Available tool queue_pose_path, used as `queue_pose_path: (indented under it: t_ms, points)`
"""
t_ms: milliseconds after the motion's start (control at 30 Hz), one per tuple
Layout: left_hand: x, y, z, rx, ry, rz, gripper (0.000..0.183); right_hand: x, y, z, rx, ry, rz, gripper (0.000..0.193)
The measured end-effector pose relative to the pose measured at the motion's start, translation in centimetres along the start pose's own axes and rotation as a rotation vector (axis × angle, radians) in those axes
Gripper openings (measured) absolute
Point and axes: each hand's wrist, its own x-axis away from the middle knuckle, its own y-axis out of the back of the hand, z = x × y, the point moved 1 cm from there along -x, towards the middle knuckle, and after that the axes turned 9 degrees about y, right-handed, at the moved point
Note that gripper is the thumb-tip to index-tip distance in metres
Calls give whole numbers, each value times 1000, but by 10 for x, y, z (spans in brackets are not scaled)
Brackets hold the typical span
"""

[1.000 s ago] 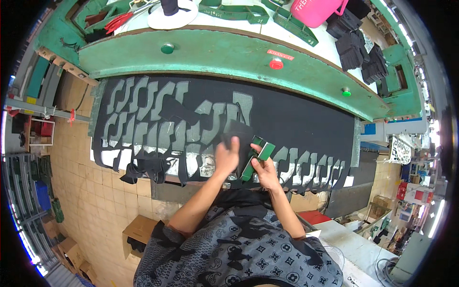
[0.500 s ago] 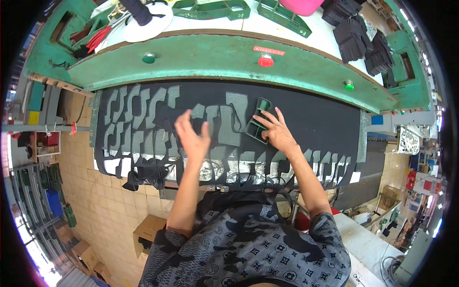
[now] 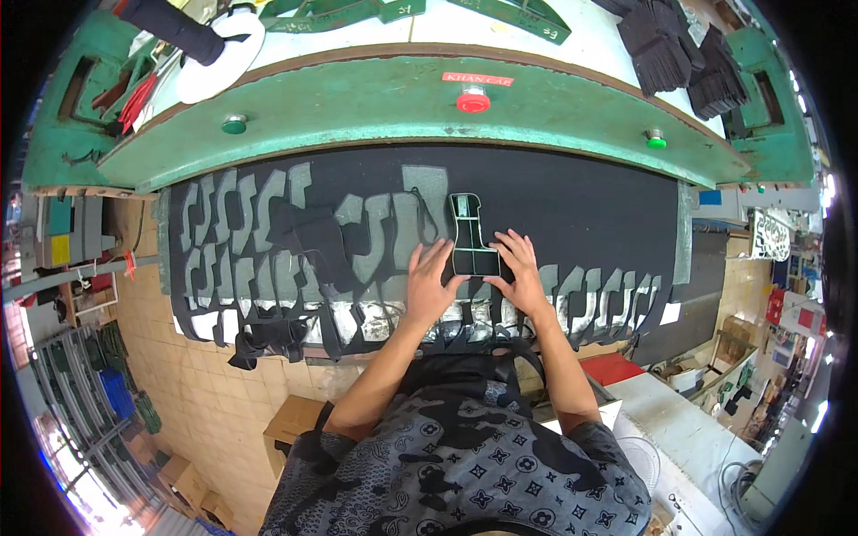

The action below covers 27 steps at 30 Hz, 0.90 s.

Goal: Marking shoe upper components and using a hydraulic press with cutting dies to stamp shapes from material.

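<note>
A dark, boot-shaped cutting die (image 3: 474, 251) with thin metal walls and inner cross bars rests on the black sheet material (image 3: 572, 205). My left hand (image 3: 433, 284) holds its left side, thumb by the lower left corner. On the opposite side my right hand (image 3: 521, 275) grips the lower right part, its thumb at the near edge. To the left, the black sheet has rows of boot-shaped cut-outs (image 3: 246, 214) showing a grey-green surface. A loose black cut piece (image 3: 308, 237) lies over some of them.
Beyond the sheet runs a green machine beam (image 3: 357, 98) with a red button (image 3: 474, 100) and green buttons. On the white surface behind it are green cutting dies (image 3: 514, 16) and stacks of black pieces (image 3: 657, 49). Black scraps (image 3: 268, 341) hang over the near edge.
The die has turned more upright and shifted slightly left. My left hand has come down from the air to its left side; my right hand has moved to its lower right. The view shifted.
</note>
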Motion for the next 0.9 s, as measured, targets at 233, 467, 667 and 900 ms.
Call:
queue_pose_path:
  t_ms: [233,467,667,900]
  points:
    - [-2,-2,-2,-26,-14,-55,70,6,1,-9,-106,-17,8,67]
    - [-6,-2,1,-24,-51,-77,69,-1,0,-5,-92,-41,-36,66]
    - [-5,-1,-2,1,-23,-74,68,4,0,-8,-106,-36,-40,67]
    - [-7,12,-20,4,-51,-161,69,-1,8,-1,-26,29,-73,72]
